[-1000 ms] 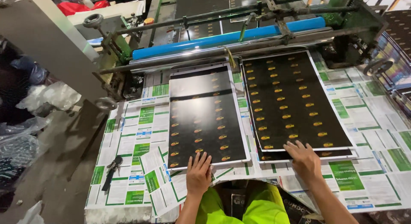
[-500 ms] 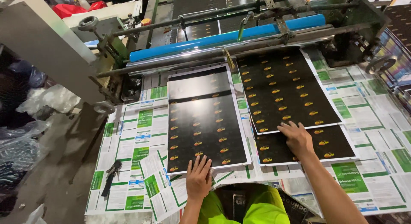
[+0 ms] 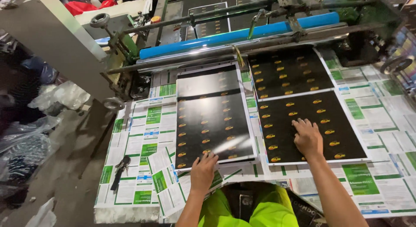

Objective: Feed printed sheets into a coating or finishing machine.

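Observation:
Two stacks of glossy black sheets printed with small gold marks lie on a work table covered in green-and-white printed paper [image 3: 143,136]. My left hand [image 3: 203,170] rests with its fingertips on the near edge of the left black sheet [image 3: 212,118]. My right hand [image 3: 307,138] presses flat, fingers spread, on the right black sheet [image 3: 320,123]. Beyond it, a second black sheet [image 3: 288,73] reaches to the machine's rollers, its near edge overlapping the one under my palm.
A blue roller [image 3: 242,34] and metal bars span the machine at the table's far edge. A handwheel [image 3: 99,20] sits at the upper left. A dark tool [image 3: 119,168] lies on the table's left part. Plastic bags [image 3: 26,136] lie on the floor at left.
My right hand slid forward over the right stack, and the top right sheet moved up toward the rollers, baring another beneath. My left hand stayed at the left sheet's near edge.

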